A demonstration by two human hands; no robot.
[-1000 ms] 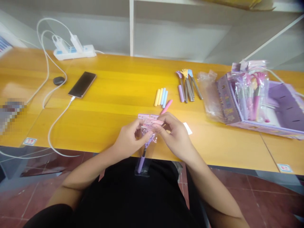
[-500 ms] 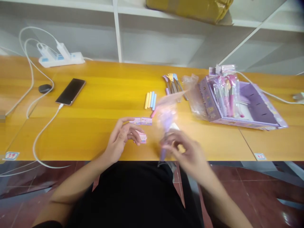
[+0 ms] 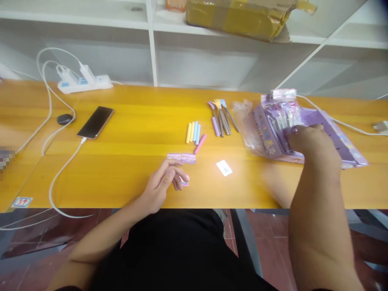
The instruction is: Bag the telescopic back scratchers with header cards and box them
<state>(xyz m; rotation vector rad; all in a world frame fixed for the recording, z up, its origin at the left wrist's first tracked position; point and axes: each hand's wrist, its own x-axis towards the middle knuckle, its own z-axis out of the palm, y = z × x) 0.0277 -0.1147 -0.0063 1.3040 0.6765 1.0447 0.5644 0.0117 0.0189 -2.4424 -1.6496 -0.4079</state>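
My left hand point(image 3: 162, 184) rests over the table's near side, fingers loosely bent and apart, partly covering a small pink card point(image 3: 185, 182). Just beyond it lie two small purple-pink cards point(image 3: 188, 158). My right hand point(image 3: 309, 139) reaches into the purple cardboard display box point(image 3: 353, 155), at the clear-wrapped purple and pink back scratchers point(image 3: 280, 121); its fingers are mostly hidden. Several unwrapped back scratchers point(image 3: 223, 117) with hand-shaped heads and metal rods lie left of the box. Nearby are yellow and blue handle tubes point(image 3: 194, 132) and a pink tube point(image 3: 200, 144).
A white card point(image 3: 224, 167) lies between my hands. Clear plastic wrappers point(image 3: 249, 127) lie against the box. To the left are a phone point(image 3: 95, 122) on a charging cable, a black round object point(image 3: 64, 119) and a power strip point(image 3: 86, 83). A taped carton point(image 3: 236, 18) sits on the shelf.
My right hand has moved from the table's near middle to the box at right, carrying away the blurred purple wrapped item. The white card is now uncovered. My left hand has barely moved.
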